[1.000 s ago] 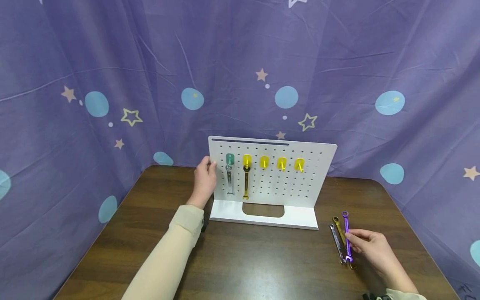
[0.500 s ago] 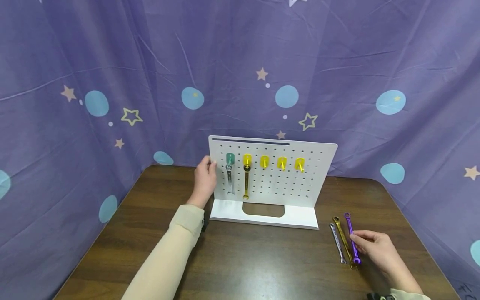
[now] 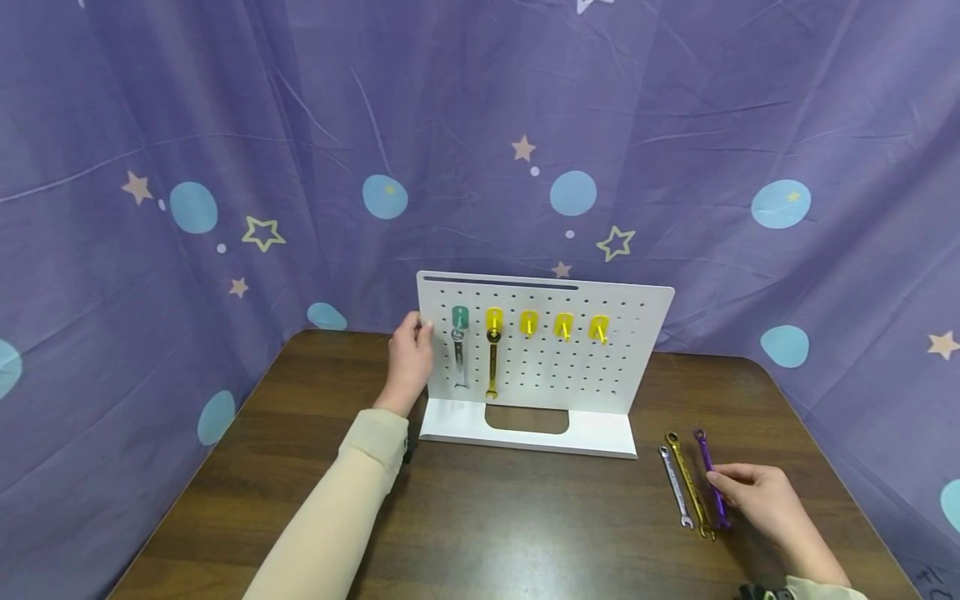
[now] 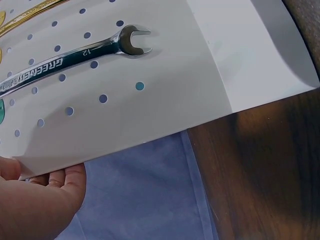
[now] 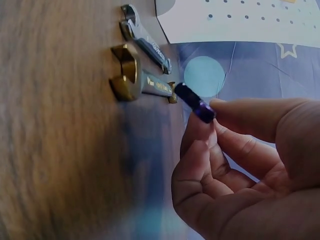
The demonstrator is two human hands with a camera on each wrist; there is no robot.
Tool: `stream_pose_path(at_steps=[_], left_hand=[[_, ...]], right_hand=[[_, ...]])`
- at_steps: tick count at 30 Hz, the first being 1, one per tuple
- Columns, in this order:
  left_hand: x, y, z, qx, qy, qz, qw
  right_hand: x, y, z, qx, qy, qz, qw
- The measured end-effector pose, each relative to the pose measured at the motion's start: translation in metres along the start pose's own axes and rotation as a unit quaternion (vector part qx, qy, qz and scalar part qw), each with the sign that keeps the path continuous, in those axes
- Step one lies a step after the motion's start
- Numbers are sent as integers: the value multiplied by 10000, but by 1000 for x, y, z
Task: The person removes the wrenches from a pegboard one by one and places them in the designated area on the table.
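The right hand (image 3: 757,498), near the worktop's (image 3: 525,517) right edge, is clamped, thumb against fingertips, on a purple combination wrench (image 3: 705,451) partway along its shaft. With so small a pinch, the wrench could probably pivot or slip; swung leftward, it could clip the gold combination wrench (image 3: 687,483) and silver combination wrench (image 3: 675,488) lying just beside it. Toward the worktop's back edge, the left hand (image 3: 410,357) grips the pegboard (image 3: 642,317) by its left edge; a jerk there could tip the board and shake the two hung wrenches (image 3: 492,367) off their hooks (image 3: 493,317).
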State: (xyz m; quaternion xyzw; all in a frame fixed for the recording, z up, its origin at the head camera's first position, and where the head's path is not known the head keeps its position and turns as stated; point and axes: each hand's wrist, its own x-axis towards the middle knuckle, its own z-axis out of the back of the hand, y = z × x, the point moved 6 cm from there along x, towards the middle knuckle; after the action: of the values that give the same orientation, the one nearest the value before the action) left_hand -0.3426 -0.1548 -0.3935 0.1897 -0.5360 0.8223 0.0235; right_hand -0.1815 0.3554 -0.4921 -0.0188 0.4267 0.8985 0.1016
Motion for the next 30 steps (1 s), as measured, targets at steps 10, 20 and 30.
stream_pose_path(at_steps=[10,20,30], left_hand=[[0,0,0,48,5,-75,10000],[-1,1,0,68,2,-2,10000],[1,1,0,40,-56,-50,10000]], right_hand=[[4,0,3,-1063,-13,462,9933],[9,-2,0,-1498,-80,556,9871],[10,-2,0,-1458,61,377,9886]])
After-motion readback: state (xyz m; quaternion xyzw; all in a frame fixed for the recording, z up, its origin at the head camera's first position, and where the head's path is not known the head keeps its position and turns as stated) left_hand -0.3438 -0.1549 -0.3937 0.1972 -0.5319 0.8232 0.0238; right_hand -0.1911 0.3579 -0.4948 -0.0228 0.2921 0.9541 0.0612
